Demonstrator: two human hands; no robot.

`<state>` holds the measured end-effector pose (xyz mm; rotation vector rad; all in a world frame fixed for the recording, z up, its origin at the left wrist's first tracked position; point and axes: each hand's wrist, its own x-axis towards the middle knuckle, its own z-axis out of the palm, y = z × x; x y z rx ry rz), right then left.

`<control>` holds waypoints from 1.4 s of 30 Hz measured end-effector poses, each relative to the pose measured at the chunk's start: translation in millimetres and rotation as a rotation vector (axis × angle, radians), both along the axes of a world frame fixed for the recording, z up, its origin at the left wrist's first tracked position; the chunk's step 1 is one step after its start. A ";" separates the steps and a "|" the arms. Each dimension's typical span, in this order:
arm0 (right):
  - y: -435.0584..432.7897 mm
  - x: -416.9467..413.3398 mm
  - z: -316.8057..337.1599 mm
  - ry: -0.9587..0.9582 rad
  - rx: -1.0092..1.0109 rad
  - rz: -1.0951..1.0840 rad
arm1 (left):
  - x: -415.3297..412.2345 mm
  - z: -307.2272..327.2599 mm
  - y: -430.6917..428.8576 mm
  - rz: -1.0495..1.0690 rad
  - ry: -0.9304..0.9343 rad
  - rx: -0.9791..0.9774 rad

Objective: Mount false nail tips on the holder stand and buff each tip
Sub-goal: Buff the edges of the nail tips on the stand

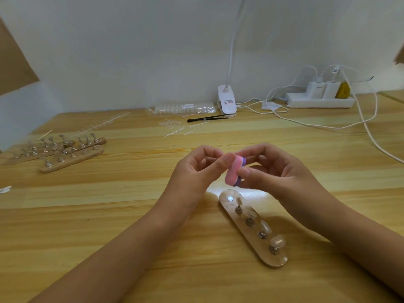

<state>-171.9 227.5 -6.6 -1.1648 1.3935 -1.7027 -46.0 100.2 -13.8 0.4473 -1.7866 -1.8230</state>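
Note:
A small pink and purple buffer block (234, 170) is held above the table between both hands. My right hand (277, 171) pinches the block with thumb and fingers. My left hand (196, 169) has its fingers curled against the block's pink face, seemingly pinching a small item there that I cannot make out. Below them lies a wooden holder stand (251, 241) with several metal pegs; clear nail tips (277, 241) sit on most pegs, and the far peg spot (229, 198) shows a bare magnet.
Other wooden holder stands (72, 158) with pegs lie at the far left. A bag of nail tips (185, 108), loose tip strips (175, 127), a black tool (205, 118), a clip lamp (227, 101) and a power strip (319, 101) with cables line the back.

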 end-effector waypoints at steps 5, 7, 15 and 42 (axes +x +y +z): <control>1.5 -2.0 1.8 0.012 0.047 0.017 | -0.5 -0.6 -0.6 -0.017 -0.009 -0.007; 1.3 -0.8 0.3 0.030 0.048 0.018 | -0.5 -1.7 -1.7 -0.033 -0.013 0.006; 0.1 -2.3 -0.1 -0.049 -0.005 -0.021 | -1.8 -3.4 -3.0 -0.085 -0.014 0.077; 1.4 -5.6 1.8 -0.050 0.038 0.041 | -2.1 -4.9 -4.2 -0.090 -0.043 0.057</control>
